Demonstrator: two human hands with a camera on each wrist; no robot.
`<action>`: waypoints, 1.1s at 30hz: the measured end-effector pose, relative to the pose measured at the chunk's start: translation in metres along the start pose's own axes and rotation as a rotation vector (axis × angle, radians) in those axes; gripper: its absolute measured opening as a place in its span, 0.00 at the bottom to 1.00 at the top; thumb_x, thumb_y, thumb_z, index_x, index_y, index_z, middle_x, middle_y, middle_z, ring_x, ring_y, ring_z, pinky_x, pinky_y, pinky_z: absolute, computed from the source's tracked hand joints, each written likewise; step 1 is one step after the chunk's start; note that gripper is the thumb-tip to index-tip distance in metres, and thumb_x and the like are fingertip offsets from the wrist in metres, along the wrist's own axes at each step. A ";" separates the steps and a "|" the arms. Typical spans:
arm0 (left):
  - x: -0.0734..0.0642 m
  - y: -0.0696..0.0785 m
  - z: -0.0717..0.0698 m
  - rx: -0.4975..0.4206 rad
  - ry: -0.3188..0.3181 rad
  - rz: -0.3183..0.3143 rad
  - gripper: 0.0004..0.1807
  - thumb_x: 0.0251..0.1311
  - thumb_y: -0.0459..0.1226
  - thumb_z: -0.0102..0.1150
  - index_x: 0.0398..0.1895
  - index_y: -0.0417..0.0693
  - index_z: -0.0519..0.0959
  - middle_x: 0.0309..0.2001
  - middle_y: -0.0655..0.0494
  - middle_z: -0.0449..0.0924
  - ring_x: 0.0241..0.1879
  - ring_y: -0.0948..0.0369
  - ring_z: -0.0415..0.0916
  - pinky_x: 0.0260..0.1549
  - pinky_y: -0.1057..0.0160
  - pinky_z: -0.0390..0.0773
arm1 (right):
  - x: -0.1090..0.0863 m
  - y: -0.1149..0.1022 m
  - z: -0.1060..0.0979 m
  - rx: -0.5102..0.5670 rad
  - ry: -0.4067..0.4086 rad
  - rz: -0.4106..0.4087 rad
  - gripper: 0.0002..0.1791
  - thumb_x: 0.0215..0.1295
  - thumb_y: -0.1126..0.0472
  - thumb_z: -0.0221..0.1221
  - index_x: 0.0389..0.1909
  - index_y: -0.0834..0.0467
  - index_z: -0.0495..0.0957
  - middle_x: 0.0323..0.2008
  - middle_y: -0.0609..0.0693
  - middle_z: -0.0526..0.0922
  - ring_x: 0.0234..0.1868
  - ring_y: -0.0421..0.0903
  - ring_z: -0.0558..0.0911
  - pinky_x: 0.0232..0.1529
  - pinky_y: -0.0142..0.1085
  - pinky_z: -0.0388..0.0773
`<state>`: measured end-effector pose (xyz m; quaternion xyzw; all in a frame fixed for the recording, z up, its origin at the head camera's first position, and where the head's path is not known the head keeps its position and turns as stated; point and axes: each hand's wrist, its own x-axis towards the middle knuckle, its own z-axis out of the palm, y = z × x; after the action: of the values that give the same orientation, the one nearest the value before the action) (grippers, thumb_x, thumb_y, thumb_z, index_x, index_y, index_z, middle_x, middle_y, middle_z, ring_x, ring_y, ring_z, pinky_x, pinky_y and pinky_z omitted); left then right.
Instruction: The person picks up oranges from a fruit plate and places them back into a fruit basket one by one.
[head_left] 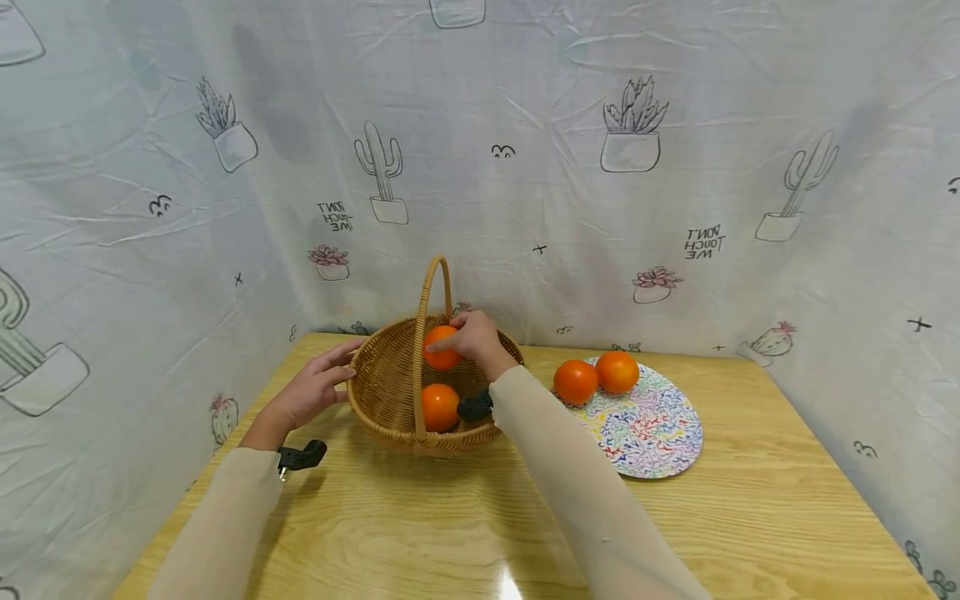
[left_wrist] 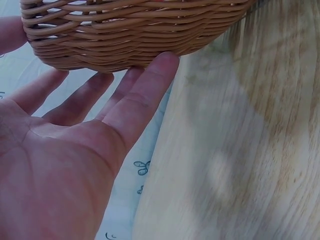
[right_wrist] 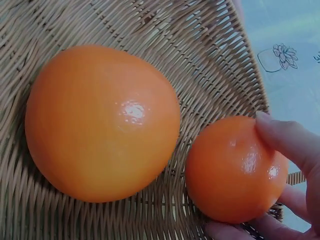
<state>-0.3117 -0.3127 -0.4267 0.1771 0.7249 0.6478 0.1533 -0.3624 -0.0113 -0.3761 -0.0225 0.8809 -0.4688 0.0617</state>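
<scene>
A wicker basket (head_left: pixel 387 371) with a tall arched handle (head_left: pixel 422 358) stands on the wooden table. My right hand (head_left: pixel 477 340) reaches inside it and holds an orange (head_left: pixel 442 347) against the far side. In the right wrist view, the thumb lies on top of that orange (right_wrist: pixel 235 172) and fingers curl beneath it. A second orange (head_left: pixel 440 407) sits in the basket nearer to me. At the basket's left side, my left hand (head_left: pixel 311 390) touches the wicker. Its fingers are fairly straight, with fingertips right at the basket's lower wall in the left wrist view.
To the right lies a flat round mat (head_left: pixel 652 425) with colourful squiggles. Two more oranges, one at its left edge (head_left: pixel 575 382) and another (head_left: pixel 617 372) beside it, rest there. A white curtain (head_left: pixel 540 192) with cactus drawings hangs behind and beside the table (head_left: pixel 405 525).
</scene>
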 end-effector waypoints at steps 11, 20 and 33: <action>0.001 -0.001 0.001 -0.009 -0.005 0.006 0.34 0.80 0.36 0.43 0.84 0.47 0.46 0.76 0.34 0.51 0.63 0.62 0.73 0.52 0.56 0.84 | -0.002 -0.004 -0.004 -0.085 -0.036 0.028 0.29 0.56 0.54 0.76 0.59 0.58 0.82 0.69 0.54 0.74 0.64 0.56 0.77 0.58 0.46 0.81; -0.001 -0.001 0.000 -0.031 -0.017 0.013 0.34 0.80 0.36 0.43 0.84 0.45 0.45 0.75 0.33 0.51 0.63 0.63 0.73 0.51 0.59 0.84 | -0.018 -0.006 -0.025 0.031 -0.152 -0.064 0.32 0.59 0.52 0.74 0.63 0.58 0.80 0.64 0.55 0.79 0.60 0.55 0.80 0.60 0.49 0.79; -0.004 0.000 0.001 -0.031 -0.010 0.017 0.34 0.80 0.35 0.43 0.84 0.43 0.45 0.75 0.32 0.50 0.64 0.61 0.73 0.51 0.60 0.84 | -0.041 0.004 -0.051 0.086 -0.163 -0.180 0.32 0.61 0.52 0.73 0.65 0.56 0.79 0.62 0.54 0.82 0.62 0.52 0.80 0.61 0.45 0.80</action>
<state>-0.3074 -0.3135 -0.4273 0.1844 0.7125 0.6592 0.1543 -0.3284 0.0372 -0.3472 -0.1368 0.8464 -0.5064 0.0918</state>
